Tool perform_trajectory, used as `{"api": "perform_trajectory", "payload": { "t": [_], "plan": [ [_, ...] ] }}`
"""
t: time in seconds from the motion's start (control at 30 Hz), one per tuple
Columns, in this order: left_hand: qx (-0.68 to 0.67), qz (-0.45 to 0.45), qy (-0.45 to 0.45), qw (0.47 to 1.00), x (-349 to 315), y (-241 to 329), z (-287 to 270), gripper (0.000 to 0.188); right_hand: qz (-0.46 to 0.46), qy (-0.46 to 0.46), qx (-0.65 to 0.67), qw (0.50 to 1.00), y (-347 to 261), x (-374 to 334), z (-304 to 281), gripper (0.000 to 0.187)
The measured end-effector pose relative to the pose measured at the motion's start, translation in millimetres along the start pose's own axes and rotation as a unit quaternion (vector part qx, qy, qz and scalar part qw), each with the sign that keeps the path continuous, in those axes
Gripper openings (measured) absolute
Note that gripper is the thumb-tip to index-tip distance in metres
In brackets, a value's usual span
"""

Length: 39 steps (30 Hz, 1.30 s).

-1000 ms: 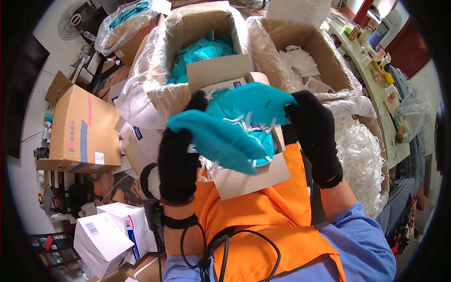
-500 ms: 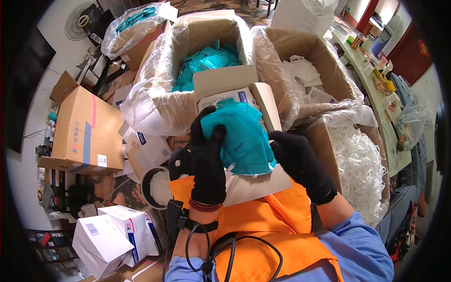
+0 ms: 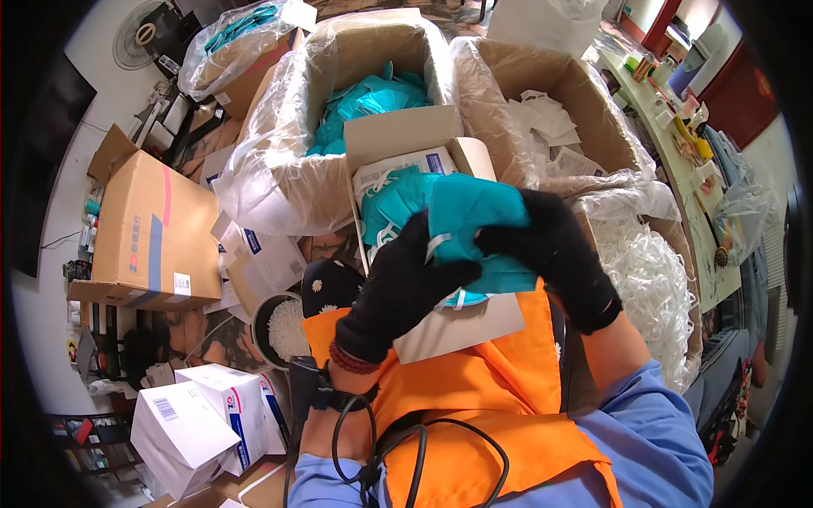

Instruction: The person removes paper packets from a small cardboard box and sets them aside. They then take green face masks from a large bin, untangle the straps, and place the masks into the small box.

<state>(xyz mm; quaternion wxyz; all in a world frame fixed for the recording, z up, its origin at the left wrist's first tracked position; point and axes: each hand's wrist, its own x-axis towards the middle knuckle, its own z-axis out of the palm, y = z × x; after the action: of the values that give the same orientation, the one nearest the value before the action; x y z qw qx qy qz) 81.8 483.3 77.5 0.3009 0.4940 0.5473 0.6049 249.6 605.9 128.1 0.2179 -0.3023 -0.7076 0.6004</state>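
Note:
A folded teal face mask (image 3: 476,212) is held between my two black-gloved hands above an open carton on my lap. My right hand (image 3: 555,254) grips its right side, fingers over the front. At its lower left edge, close to a white strap, my left hand (image 3: 402,284) pinches it between thumb and fingers. Under it, more teal masks (image 3: 394,203) with white straps lie in the small white-grey box (image 3: 474,157), whose flap stands up at the back. The left fingertips are partly hidden.
Beyond the small box stand a plastic-lined carton of teal masks (image 3: 373,102) and another with white pieces (image 3: 542,123). White straps fill a carton (image 3: 644,288) at right. At left are a brown carton (image 3: 161,229), a bowl of white bits (image 3: 290,328) and white boxes (image 3: 182,436).
The mask has turned and shifted right, and my right hand has come over its front. My left hand has moved to its lower left edge. More masks in the box now show.

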Motion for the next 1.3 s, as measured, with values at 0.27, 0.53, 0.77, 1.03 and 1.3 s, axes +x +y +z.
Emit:
{"api": "perform_trajectory", "payload": {
  "t": [0.27, 0.53, 0.77, 1.03, 1.3],
  "plan": [
    [0.357, -0.012, -0.043, 0.933, -8.4, -24.5, -54.7, 0.016, 0.028, 0.02, 0.001, 0.999, -20.5, -3.8, -45.6, 0.022],
    [0.216, 0.001, -0.059, 0.975, -13.8, -22.6, -72.4, 0.017, -0.008, 0.134, 0.034, 0.99, -34.5, -11.6, -47.1, 0.024],
    [-0.22, -0.257, -0.188, 0.922, -15.5, 15.7, -37.0, 0.03, -0.024, 0.12, 0.015, 0.992, -47.6, -3.1, -53.0, 0.027],
    [-0.16, -0.265, -0.168, 0.936, -17.9, 14.3, -34.9, 0.043, -0.023, 0.116, -0.018, 0.993, -41.2, -0.5, -62.2, 0.033],
    [-0.142, -0.377, -0.215, 0.89, -7.6, 18.5, -27.1, 0.033, -0.026, 0.111, -0.023, 0.993, -37.2, -1.1, -57.1, 0.029]
  ]
}}
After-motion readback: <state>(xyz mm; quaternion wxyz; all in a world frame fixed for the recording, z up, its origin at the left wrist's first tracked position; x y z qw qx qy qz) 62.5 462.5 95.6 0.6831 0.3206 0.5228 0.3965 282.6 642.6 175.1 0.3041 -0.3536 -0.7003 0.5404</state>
